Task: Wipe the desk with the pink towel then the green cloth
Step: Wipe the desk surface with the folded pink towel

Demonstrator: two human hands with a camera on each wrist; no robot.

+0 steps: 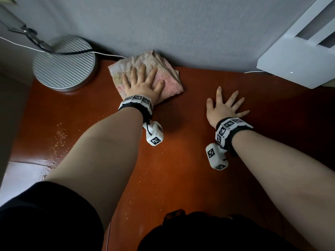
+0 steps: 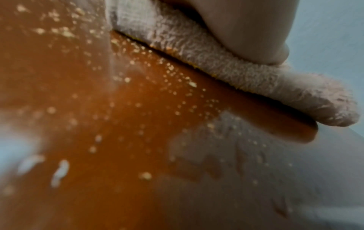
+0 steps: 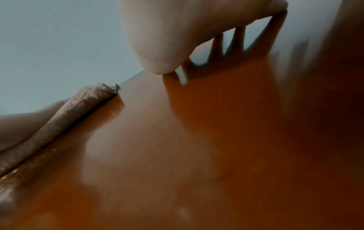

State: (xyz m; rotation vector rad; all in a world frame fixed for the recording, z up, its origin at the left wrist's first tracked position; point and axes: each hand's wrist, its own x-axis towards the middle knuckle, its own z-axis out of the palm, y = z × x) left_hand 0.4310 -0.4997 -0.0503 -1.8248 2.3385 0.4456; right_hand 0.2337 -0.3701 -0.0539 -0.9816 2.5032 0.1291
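1. The left hand (image 1: 143,86) lies flat on top of the pink towel (image 1: 163,69), fingers straight and spread, palm pressing the folded cloth down onto the bench (image 1: 181,169). It does not curl round the towel.
2. The towel sits under and ahead of the left hand, at the bench's far edge where it meets the grey wall (image 1: 181,24). Part of the towel sticks out past the fingertips and to the hand's right.
3. In the left wrist view the towel's fluffy edge (image 2: 216,65) rests on the bench surface (image 2: 98,140) beneath the heel of the left hand (image 2: 246,31), with pale crumbs (image 2: 169,68) scattered just beside that edge.
4. The right hand (image 1: 224,107) rests on the bare bench well to the right of the towel, fingers straight and fanned out, holding nothing.
5. In the right wrist view the right hand (image 3: 167,31) touches the bench (image 3: 197,155), and the towel (image 3: 82,105) shows off to its left.
6. To the left of the left hand stands a round ribbed metal lamp base (image 1: 63,64), just beside the towel.
7. More crumbs (image 1: 58,136) lie on the bench near the left forearm.
8. A white device (image 1: 297,57) sits beyond and to the right of the right hand.
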